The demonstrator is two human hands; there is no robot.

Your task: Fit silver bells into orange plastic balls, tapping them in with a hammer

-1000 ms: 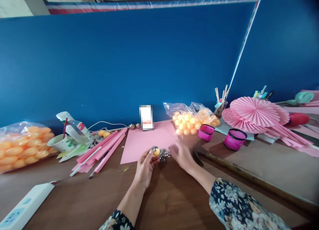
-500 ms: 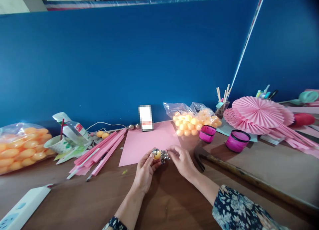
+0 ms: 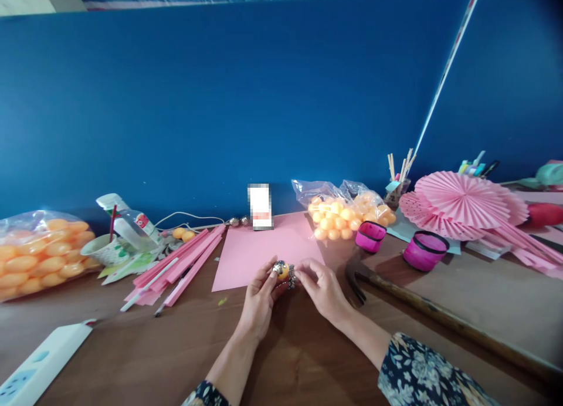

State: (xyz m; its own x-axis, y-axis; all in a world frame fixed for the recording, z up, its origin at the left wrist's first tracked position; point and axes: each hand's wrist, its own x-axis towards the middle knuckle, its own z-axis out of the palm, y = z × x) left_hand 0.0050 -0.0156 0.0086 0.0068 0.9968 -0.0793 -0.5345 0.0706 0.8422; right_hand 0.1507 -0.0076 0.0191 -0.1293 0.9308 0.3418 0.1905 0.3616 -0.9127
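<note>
My left hand (image 3: pixel 258 300) grips a small orange ball (image 3: pixel 280 270) between thumb and fingers, above the near edge of a pink paper sheet (image 3: pixel 253 250). Shiny silver trim, perhaps sequins or beads, covers part of the ball. A short bunch of this silver trim (image 3: pixel 292 276) hangs at the ball's right side. There my right hand (image 3: pixel 325 291) has its thumb and forefinger pinched together on the trim's edge. The exact spot between those fingertips is too small to make out clearly.
Bags of orange balls (image 3: pixel 333 218) stand behind and at far left (image 3: pixel 41 259). Pink strips (image 3: pixel 176 268) lie left of the sheet, a power strip (image 3: pixel 44 362) nearer. To the right are a hammer (image 3: pixel 422 309), magenta round containers (image 3: pixel 426 252) and pink paper fans (image 3: pixel 466 200).
The ball has turned in my left hand, so silver trim now shows over its upper left. The hanging trim looks shorter and more bunched. My right hand stays close beside it.
</note>
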